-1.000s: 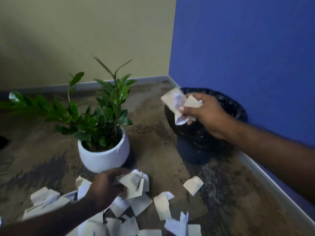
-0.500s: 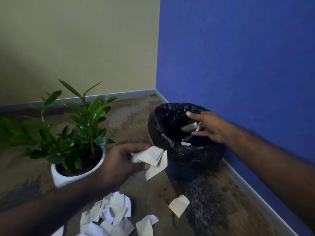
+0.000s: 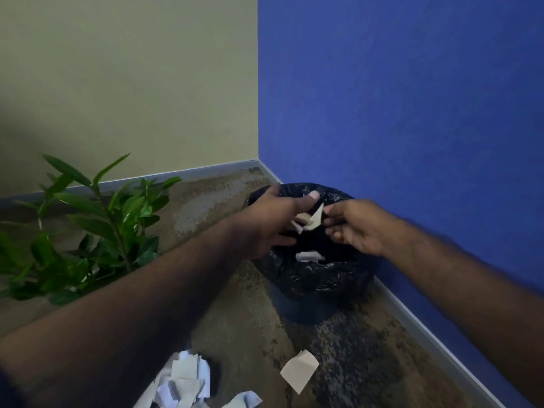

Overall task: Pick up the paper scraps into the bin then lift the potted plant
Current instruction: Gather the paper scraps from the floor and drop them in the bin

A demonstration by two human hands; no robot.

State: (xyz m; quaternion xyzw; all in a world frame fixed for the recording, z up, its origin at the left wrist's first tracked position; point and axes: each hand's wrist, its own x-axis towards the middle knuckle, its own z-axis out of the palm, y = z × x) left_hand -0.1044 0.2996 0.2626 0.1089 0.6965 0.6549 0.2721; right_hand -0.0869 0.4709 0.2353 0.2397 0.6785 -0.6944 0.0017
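Observation:
Both hands are over the bin, which is lined with a black bag and stands against the blue wall. My left hand holds a few paper scraps above the bin's opening. My right hand is just to the right of them, its fingertips touching the same scraps. One white scrap lies inside the bin. More scraps lie in a pile on the floor at the bottom, and a tan one lies apart. The potted plant shows its green leaves at the left; its pot is hidden behind my left arm.
The bin sits in a corner where a beige wall meets the blue wall. A grey baseboard runs along both walls. The floor is mottled brown carpet.
My left hand has carried its scraps from beside the plant to over the bin. My right hand has let go of its earlier scraps and drawn back slightly. The view has tilted upward.

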